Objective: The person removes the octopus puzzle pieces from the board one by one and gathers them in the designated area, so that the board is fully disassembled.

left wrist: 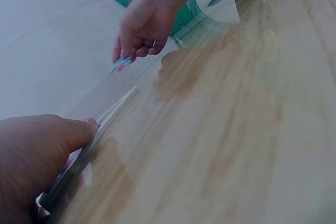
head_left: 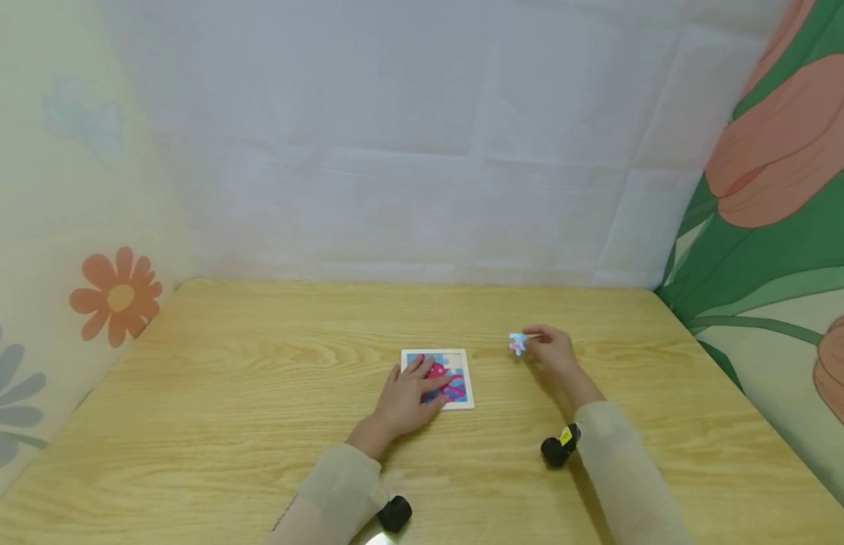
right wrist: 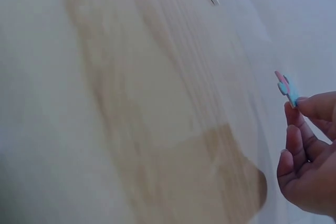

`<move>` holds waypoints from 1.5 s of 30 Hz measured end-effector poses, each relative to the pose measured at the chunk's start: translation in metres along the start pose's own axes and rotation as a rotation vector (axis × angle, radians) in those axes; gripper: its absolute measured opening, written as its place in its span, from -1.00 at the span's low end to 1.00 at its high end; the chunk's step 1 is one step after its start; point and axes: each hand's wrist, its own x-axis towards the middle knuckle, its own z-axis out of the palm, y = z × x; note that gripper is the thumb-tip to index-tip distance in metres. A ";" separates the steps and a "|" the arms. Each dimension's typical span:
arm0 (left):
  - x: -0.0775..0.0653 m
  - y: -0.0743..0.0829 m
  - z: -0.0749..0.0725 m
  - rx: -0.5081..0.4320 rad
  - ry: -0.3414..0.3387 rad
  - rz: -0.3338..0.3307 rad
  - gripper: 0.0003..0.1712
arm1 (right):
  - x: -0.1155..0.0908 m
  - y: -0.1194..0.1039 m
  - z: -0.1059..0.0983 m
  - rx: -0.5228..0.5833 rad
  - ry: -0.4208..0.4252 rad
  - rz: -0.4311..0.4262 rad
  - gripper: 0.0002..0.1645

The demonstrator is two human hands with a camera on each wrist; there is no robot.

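A small jigsaw puzzle in a white frame (head_left: 470, 390) lies flat on the wooden table, its picture pink and blue. A pale bare patch shows at the picture's upper right. My left hand (head_left: 403, 400) rests on the puzzle with its fingers spread, hiding part of the picture. Off to the right, my right hand (head_left: 555, 353) holds up a light blue and pink puzzle piece (head_left: 517, 344) between thumb and fingertips. In the right wrist view, that puzzle piece (right wrist: 287, 88) is above the table, apart from the frame.
The wooden table (head_left: 258, 363) reaches back to a white cloth (head_left: 394, 189). Walls with painted flowers stand at the left (head_left: 120, 297) and right. A black wrist camera (head_left: 394, 515) sits by the left sleeve and another black camera (head_left: 558, 450) by the right sleeve.
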 end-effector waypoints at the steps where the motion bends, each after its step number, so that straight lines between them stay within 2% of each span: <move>1: 0.000 0.000 0.000 0.000 0.000 -0.001 -0.58 | -0.008 -0.015 0.001 -0.012 0.007 0.044 -0.72; 4: -0.001 0.001 0.000 0.001 0.004 -0.004 -0.58 | -0.021 -0.039 0.001 -0.053 0.012 0.091 -0.68; 8: -0.001 0.002 -0.001 0.002 0.012 -0.003 -0.58 | -0.027 -0.053 -0.004 -0.124 0.016 0.095 -0.67; 11: -0.001 0.003 -0.001 0.000 0.011 -0.003 -0.58 | -0.025 -0.047 -0.010 -0.143 0.023 0.076 -0.67; 16: -0.002 0.004 -0.002 -0.002 0.001 -0.005 -0.57 | -0.016 -0.031 -0.021 -0.176 0.047 0.111 -0.65; 28: -0.002 0.004 -0.002 0.000 -0.003 -0.009 -0.57 | -0.015 -0.026 -0.028 -0.153 0.067 0.154 -0.64; 31: -0.002 0.004 -0.002 -0.001 -0.001 -0.011 -0.57 | -0.010 -0.014 -0.030 -0.147 0.072 0.129 -0.66; 32: -0.002 0.003 -0.002 -0.002 -0.002 -0.013 -0.57 | -0.007 -0.009 -0.032 -0.135 0.072 0.116 -0.67; 33: -0.002 0.003 -0.002 -0.002 -0.002 -0.012 -0.57 | 0.000 0.004 -0.036 -0.084 0.058 0.069 -0.70; 36: -0.003 0.003 -0.002 0.002 -0.004 -0.011 -0.57 | 0.005 0.015 -0.039 -0.054 0.057 0.052 -0.76; 39: -0.004 0.002 -0.002 0.010 -0.009 -0.009 -0.58 | 0.002 0.011 -0.037 -0.078 0.080 0.066 -0.73; 40: -0.004 0.002 -0.002 0.012 -0.010 -0.008 -0.57 | -0.004 -0.001 -0.033 -0.119 0.104 0.109 -0.70; 45: -0.004 0.002 -0.002 0.003 -0.008 -0.011 -0.57 | -0.011 -0.014 -0.031 -0.074 0.126 0.129 -0.66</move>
